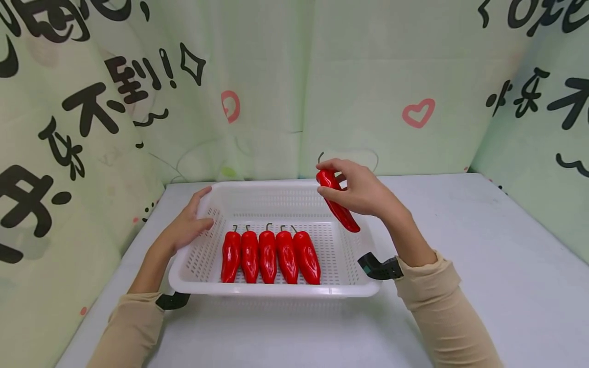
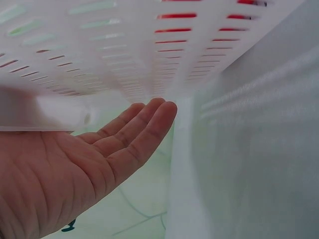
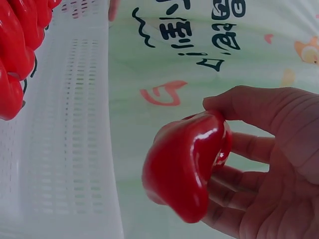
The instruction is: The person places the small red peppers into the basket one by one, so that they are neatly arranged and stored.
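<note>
My right hand [image 1: 354, 186] pinches a glossy red chili pepper [image 1: 339, 208] near its stem end, above the right part of a white slotted plastic basket [image 1: 273, 290]. The pepper hangs tilted, its tip toward the lower right. In the right wrist view its rounded end [image 3: 182, 167] faces the camera. My left hand [image 1: 187, 227] holds the basket's left side, thumb over the rim. In the left wrist view its fingers [image 2: 144, 132] reach along the outside of the slotted wall. Inside the basket several red peppers [image 1: 268, 257] lie side by side in a row, stems toward the back.
The basket stands on a white table [image 1: 460, 245]. A pale green curtain [image 1: 354, 102] with dark lettering and pink hearts hangs behind and on both sides. Black straps [image 1: 381, 267] sit at both wrists, by the rolled beige sleeves [image 1: 446, 306].
</note>
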Motion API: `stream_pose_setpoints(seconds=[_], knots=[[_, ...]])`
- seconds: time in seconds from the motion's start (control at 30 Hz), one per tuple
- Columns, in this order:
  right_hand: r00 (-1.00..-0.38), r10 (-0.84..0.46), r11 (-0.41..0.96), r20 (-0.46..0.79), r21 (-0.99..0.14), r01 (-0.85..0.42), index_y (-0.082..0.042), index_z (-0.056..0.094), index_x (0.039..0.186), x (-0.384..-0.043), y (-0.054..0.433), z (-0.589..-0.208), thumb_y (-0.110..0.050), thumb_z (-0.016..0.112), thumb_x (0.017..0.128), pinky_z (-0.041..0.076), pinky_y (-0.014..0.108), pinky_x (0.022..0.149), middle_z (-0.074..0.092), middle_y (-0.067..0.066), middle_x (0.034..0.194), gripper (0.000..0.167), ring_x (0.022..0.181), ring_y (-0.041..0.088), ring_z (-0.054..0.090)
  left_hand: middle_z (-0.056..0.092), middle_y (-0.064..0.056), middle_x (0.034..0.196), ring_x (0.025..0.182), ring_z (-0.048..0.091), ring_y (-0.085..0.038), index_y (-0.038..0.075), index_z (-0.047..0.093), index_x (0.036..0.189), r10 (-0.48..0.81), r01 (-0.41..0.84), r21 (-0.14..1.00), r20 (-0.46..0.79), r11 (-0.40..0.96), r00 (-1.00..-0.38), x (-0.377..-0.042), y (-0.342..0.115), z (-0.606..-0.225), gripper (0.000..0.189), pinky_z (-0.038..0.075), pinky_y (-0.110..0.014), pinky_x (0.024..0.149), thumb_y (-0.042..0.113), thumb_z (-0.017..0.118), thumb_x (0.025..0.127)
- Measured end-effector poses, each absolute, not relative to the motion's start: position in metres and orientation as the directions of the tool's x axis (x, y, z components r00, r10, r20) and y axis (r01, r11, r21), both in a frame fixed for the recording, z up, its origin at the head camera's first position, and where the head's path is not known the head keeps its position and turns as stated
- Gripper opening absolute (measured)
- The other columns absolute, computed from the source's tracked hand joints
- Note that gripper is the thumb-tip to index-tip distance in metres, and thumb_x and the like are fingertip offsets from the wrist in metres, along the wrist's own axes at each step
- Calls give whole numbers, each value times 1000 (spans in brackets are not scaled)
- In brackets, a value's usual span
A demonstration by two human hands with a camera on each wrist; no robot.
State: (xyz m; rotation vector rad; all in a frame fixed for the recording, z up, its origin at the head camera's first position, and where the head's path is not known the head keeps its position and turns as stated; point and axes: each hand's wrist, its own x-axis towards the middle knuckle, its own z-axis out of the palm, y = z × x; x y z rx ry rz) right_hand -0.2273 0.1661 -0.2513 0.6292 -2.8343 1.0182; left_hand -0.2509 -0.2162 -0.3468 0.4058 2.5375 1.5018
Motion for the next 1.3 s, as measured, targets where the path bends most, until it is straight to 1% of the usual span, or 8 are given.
stream_pose_setpoints(seconds=[0.2, 0.3, 0.4, 0.63, 0.77, 0.97, 1.17, 1.3], knots=[[-914, -378, 708, 149, -589, -389, -4, 54, 143, -237, 160, -259, -17, 72, 92, 63, 43, 78, 62, 17, 129, 56, 114, 36, 60, 38, -32, 147, 114, 59, -48, 15, 3, 164, 315, 148, 878, -3, 455, -949, -251, -217, -348, 84, 61, -53, 82, 2, 50, 96], [-913, -388, 718, 128, -579, -386, -5, 55, 142, -241, 155, -264, -17, 71, 92, 63, 40, 76, 63, 16, 125, 54, 112, 34, 61, 38, -32, 147, 114, 59, -47, 15, 4, 164, 316, 155, 876, 3, 458, -949, -252, -216, -348, 84, 61, -53, 83, 2, 49, 96], [-910, -399, 729, 108, -565, -387, -4, 56, 141, -244, 150, -269, -18, 71, 92, 63, 39, 77, 64, 16, 123, 53, 111, 34, 61, 38, -32, 146, 115, 58, -47, 15, 4, 164, 320, 159, 877, 6, 454, -948, -252, -216, -349, 83, 60, -54, 85, 2, 49, 95], [-906, -419, 757, 58, -529, -384, -1, 57, 139, -248, 143, -277, -18, 70, 93, 62, 41, 81, 65, 17, 124, 51, 107, 33, 63, 39, -31, 146, 115, 57, -46, 13, 4, 164, 322, 168, 871, 12, 463, -947, -253, -215, -349, 83, 60, -53, 86, 2, 49, 95], [-905, -424, 791, -40, -502, -349, -3, 59, 137, -250, 141, -283, -19, 71, 92, 62, 39, 81, 65, 18, 124, 49, 102, 30, 65, 40, -32, 145, 114, 57, -45, 13, 4, 164, 320, 170, 865, 12, 472, -947, -254, -217, -349, 83, 60, -52, 85, 2, 48, 95], [-870, -451, 826, -199, -463, -322, -4, 62, 135, -252, 139, -294, -21, 74, 91, 61, 33, 78, 68, 13, 116, 49, 91, 21, 66, 39, -33, 145, 113, 57, -46, 11, 4, 164, 324, 175, 866, 15, 469, -946, -253, -218, -348, 82, 61, -52, 85, 2, 48, 94], [-852, -436, 829, -291, -499, -254, -2, 61, 135, -254, 139, -301, -18, 72, 92, 61, 33, 77, 67, 11, 107, 47, 87, 20, 66, 39, -32, 146, 116, 56, -47, 13, 4, 164, 324, 169, 873, 14, 458, -946, -252, -217, -349, 84, 60, -54, 85, 1, 48, 94], [-846, -412, 840, -339, -501, -208, -2, 62, 134, -254, 139, -304, -17, 74, 91, 62, 36, 80, 67, 12, 108, 47, 87, 20, 68, 38, -32, 147, 117, 56, -49, 13, 3, 164, 329, 176, 874, 20, 452, -944, -252, -217, -349, 83, 60, -55, 85, 1, 48, 95]])
